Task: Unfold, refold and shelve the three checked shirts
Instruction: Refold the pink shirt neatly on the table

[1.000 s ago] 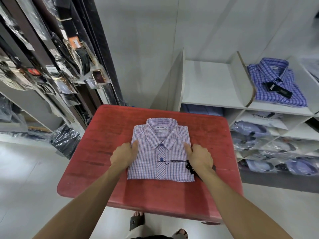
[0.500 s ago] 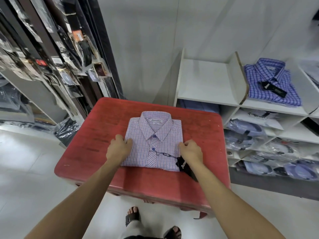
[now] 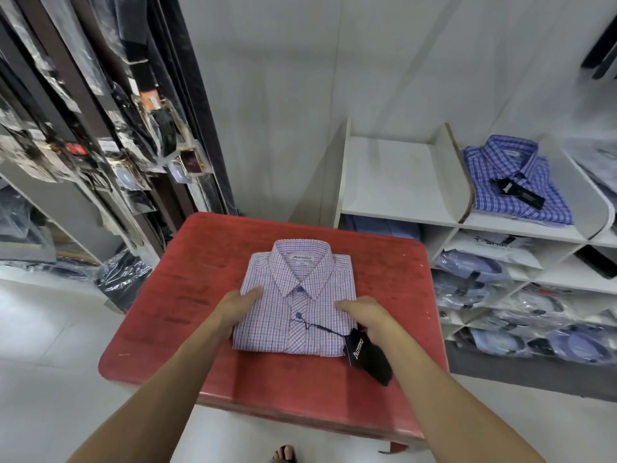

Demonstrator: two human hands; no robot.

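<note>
Grip: my left hand (image 3: 241, 302) and right hand (image 3: 365, 315) lie flat, fingers straight, on the folded shirt (image 3: 297, 299).
Lift: I slide fingers under both sides, keeping it level.

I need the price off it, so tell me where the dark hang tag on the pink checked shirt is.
In the head view the dark hang tag lies on the red table off the pink checked shirt's near right corner, just below the right hand.
</note>
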